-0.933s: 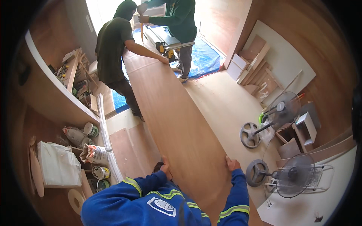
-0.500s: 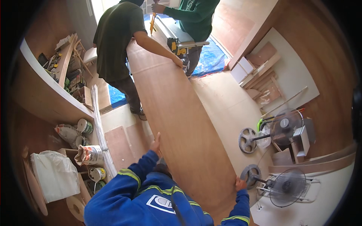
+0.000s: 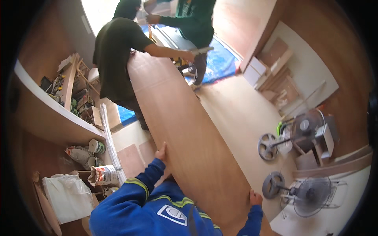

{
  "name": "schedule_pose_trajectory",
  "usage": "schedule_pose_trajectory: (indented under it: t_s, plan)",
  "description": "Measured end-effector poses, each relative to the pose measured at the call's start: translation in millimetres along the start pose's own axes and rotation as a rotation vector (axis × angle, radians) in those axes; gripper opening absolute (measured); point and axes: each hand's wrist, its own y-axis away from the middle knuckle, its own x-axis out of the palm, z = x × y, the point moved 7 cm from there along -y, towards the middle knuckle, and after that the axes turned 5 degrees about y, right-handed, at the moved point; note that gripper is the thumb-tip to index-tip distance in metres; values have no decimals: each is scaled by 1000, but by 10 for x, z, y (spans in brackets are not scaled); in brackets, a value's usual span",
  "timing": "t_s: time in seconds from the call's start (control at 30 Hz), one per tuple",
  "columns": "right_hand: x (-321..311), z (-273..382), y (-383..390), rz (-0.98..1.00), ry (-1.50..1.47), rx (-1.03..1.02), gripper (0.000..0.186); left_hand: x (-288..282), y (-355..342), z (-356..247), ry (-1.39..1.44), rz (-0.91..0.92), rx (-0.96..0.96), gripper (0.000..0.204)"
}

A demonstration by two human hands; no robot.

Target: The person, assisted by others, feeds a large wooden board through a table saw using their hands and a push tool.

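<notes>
A long, smooth brown plywood sheet (image 3: 189,126) stretches away from me. My left hand (image 3: 161,152) grips its left edge, thumb resting on the upper face and the other fingers hidden below. On the opposite edge, nearer to me, my right hand (image 3: 255,197) is closed round the sheet in the same way. A co-worker in a dark shirt (image 3: 118,51) leans over the far end, one arm stretched across it. Beyond the sheet stands another person in a green long-sleeved top (image 3: 193,23), beside a table-like machine partly hidden by the arm.
Two standing fans (image 3: 312,195) with round bases are on the right. Wood offcuts (image 3: 275,78) lie on a white panel at the far right. Buckets (image 3: 96,146), sacks (image 3: 103,175) and a plastic-wrapped white stack (image 3: 67,198) line the left. Blue sheeting (image 3: 222,61) covers floor at the back.
My view has shifted slightly. The dark-shirted co-worker bends lower over the sheet's far end, with the outstretched hand farther across. The green-topped person's hands have moved. My hands keep hold of the sheet.
</notes>
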Motion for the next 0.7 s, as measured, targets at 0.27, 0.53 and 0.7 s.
schedule_pose_trajectory:
  t_s: [0.27,0.53,0.7]
  plan:
    - [-313,18,166,137,-79,74,65,47,22,136,-126,-37,19,97]
    - [-77,-181,-81,232,137,210,75,19,86,115,-294,-176,-18,98]
    - [-97,73,-22,135,54,133,71,53,135,80,-274,-141,-4,100]
